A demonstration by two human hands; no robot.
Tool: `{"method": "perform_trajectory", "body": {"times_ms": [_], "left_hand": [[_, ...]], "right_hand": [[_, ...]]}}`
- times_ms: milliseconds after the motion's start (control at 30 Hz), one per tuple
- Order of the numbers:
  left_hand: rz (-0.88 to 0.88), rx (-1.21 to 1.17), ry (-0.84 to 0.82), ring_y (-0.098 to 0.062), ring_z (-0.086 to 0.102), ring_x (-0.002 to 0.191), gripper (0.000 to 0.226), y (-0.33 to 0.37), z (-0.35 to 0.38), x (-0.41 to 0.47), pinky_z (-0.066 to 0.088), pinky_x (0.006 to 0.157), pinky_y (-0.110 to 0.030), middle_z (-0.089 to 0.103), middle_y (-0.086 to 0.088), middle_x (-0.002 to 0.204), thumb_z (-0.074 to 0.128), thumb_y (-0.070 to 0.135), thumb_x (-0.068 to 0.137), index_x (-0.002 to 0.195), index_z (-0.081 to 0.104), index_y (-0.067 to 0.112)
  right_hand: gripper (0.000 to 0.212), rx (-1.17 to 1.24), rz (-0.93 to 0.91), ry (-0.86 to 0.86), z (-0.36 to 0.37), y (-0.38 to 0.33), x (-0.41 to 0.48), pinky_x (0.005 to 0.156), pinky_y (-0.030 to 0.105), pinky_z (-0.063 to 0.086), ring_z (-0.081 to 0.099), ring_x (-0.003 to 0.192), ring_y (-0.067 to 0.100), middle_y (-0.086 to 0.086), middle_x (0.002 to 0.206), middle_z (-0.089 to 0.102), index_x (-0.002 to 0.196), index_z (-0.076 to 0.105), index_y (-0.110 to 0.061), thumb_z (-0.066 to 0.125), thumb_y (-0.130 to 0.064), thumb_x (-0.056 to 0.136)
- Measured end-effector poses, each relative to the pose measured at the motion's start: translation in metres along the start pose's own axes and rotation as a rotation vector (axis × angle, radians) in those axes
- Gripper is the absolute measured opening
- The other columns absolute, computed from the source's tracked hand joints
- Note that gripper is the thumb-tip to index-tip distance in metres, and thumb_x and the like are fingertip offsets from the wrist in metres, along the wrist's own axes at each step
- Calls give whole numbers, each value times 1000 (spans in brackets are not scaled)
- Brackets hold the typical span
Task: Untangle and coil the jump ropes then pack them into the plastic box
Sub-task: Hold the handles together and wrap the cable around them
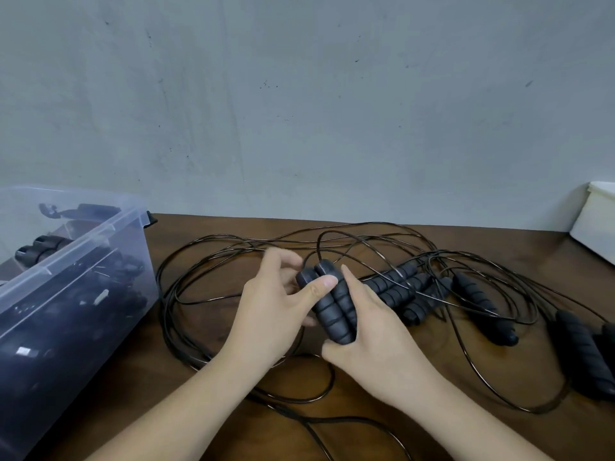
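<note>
Two black ribbed jump-rope handles (pixel 334 302) are held side by side above the table's middle. My left hand (pixel 276 314) grips them, its thumb lying across their upper part. My right hand (pixel 376 331) holds them from the right and below, fingers curled under their lower ends. Thin black cords (pixel 213 261) spread in tangled loops over the brown table (pixel 332 430). More black handles (pixel 399 287) lie in the tangle to the right. A clear plastic box (pixel 83 247) at the left holds coiled black ropes.
Further loose handles lie at the right, one (pixel 482 307) in the cords and a pair (pixel 585 354) by the frame's edge. A white box (pixel 595 224) stands at the back right. A grey wall runs behind the table.
</note>
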State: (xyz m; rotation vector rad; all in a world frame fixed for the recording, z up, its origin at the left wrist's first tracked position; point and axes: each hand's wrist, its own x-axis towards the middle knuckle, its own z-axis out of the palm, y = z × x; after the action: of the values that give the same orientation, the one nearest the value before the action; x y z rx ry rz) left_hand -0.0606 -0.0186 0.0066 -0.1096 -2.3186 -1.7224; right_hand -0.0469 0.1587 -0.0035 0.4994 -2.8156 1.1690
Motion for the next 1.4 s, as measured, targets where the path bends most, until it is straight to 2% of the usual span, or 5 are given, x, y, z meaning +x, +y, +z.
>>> {"method": "perform_trajectory", "body": {"times_ms": [133,333,833,933,1400], "left_hand": [[536,429,187,-11,45,141,56,22,-15,3,43,110,-29,47,9,150,64,52,97,144,51,26],[1039,396,78,-22,63,103,14,57,-17,21,50,89,-39,68,-4,108,66,14,97,95,76,5],[385,-190,-93,-17,42,44,54,95,-48,81,35,50,-25,46,8,55,48,66,100,77,67,22],[333,-376,-95,-15,28,42,59,94,-56,86,32,49,-25,30,8,53,64,60,96,74,51,6],[795,310,251,-9,49,57,36,72,-59,93,31,52,-12,56,6,78,17,62,109,97,46,46]], "right_hand": [[99,-192,-67,-165,-42,-19,10,106,28,53,57,130,-1,-23,143,59,162,30,-43,75,-40,74],[63,-344,-110,-389,-107,-74,28,57,28,46,57,65,10,-7,77,61,126,40,-41,77,-28,76],[68,0,-268,-57,-157,-83,55,80,53,55,67,88,33,-2,106,74,129,60,-43,83,-2,80],[61,-3,-297,58,-154,-81,57,89,26,56,71,104,6,-17,116,75,129,66,-48,87,-13,84],[23,343,-391,-118,-151,-91,53,61,25,41,49,59,8,-5,70,65,104,81,-37,78,-52,86]]}}
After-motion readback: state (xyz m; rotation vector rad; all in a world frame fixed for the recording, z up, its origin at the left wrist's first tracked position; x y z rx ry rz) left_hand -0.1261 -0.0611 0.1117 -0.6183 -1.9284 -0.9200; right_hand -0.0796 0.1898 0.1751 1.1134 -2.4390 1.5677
